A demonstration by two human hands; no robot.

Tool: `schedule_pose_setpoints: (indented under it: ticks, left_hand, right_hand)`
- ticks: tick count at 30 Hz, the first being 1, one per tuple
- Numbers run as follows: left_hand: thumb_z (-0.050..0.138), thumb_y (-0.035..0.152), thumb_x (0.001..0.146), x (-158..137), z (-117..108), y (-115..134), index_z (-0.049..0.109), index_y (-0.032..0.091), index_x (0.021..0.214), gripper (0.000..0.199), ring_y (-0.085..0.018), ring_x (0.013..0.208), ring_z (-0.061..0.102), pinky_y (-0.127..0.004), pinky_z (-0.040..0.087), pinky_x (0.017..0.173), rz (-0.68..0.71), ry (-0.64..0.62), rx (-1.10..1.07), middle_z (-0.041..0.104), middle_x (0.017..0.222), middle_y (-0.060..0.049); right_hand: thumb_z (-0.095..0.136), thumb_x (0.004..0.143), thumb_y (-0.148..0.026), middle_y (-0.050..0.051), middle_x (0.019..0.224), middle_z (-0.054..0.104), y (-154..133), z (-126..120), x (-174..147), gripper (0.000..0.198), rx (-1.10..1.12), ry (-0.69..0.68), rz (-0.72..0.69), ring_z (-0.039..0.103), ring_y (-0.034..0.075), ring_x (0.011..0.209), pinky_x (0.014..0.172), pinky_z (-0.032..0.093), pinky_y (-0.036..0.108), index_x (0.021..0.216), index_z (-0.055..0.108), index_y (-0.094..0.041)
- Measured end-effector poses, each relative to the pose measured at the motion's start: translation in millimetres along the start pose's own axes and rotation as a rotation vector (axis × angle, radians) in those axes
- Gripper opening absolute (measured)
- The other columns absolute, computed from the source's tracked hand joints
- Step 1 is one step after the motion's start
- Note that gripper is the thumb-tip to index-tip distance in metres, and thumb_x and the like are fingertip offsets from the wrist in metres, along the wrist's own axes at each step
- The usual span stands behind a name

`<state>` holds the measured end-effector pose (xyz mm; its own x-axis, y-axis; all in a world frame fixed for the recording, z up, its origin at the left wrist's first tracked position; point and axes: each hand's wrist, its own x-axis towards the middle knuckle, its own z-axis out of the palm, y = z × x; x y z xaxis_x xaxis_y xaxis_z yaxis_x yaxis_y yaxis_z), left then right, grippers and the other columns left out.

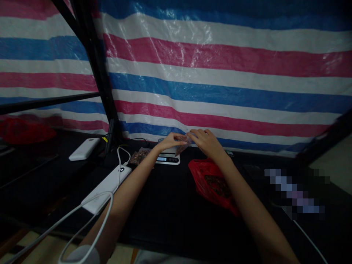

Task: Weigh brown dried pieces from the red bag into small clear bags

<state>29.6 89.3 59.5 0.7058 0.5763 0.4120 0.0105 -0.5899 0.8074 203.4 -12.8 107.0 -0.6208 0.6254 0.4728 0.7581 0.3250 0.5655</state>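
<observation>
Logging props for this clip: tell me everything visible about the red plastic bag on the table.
The red plastic bag is thin, glossy and crumpled, lying slumped on the black table just under the person's right forearm. Its mouth gapes open towards the camera, showing a dark brownish mass inside that is too dim to identify. It sits right of the small white scale and apart from it. Whether the forearm touches the bag cannot be told. Neither the left hand nor the right hand holds it.

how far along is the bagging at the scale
Done: one small filled bag lies left of the scale. In hand: left hand and right hand hold a small clear bag over the scale. Left: the red bag holds more dark pieces.
</observation>
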Motion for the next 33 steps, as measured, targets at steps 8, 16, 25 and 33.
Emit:
schedule_pose_setpoints:
  ticks: [8, 16, 25, 33]
  left_hand:
    - [0.064, 0.045, 0.068, -3.3, -28.8, -17.5, 0.064, 0.013, 0.102, 0.047, -0.023, 0.096, 0.058, -0.032, 0.042, 0.086, -0.044, 0.252, 0.395, 0.064, 0.104, -0.011]
    - [0.061, 0.046, 0.070, -13.4, -26.4, -51.4, 0.054, 0.014, 0.116, 0.057, -0.029, 0.111, 0.046, -0.041, 0.032, 0.095, -0.191, 0.158, 0.793, 0.054, 0.118, -0.014]
    - [0.037, 0.046, 0.086, -16.0, 8.8, 2.6, 0.065, 0.016, 0.085, 0.041, -0.021, 0.090, 0.054, -0.032, 0.036, 0.083, -0.102, 0.216, 0.777, 0.061, 0.089, -0.008]
    - [0.022, 0.062, 0.082, -80.6, 92.3, 41.2, 0.060, 0.020, 0.045, 0.068, -0.016, 0.055, 0.056, -0.026, 0.037, 0.062, -0.361, -0.220, 0.615, 0.052, 0.044, -0.004]
  right_hand:
    - [0.038, 0.086, -0.014, 0.012, 0.115, 0.055, 14.8, -5.6, -6.1, 0.035, 0.092, 0.032, 0.137, 0.049, 0.025, 0.098, 0.079, 0.033, 0.037, 0.120, 0.047, -0.017]
    - [0.041, 0.086, -0.018, 0.011, 0.113, 0.056, 16.1, -5.7, -6.4, 0.033, 0.101, 0.003, 0.148, 0.050, 0.025, 0.096, 0.077, 0.034, 0.036, 0.119, 0.048, -0.018]
    - [0.049, 0.084, -0.029, 0.010, 0.113, 0.057, 30.6, -19.2, -32.4, 0.034, 0.336, -0.010, 0.203, 0.051, 0.025, 0.102, 0.082, 0.035, 0.037, 0.116, 0.051, -0.020]
    - [0.053, 0.081, -0.036, 0.003, 0.110, 0.060, 19.0, -26.5, -120.4, 0.029, 0.719, -0.350, 0.202, 0.056, 0.021, 0.098, 0.081, 0.042, 0.034, 0.108, 0.056, -0.027]
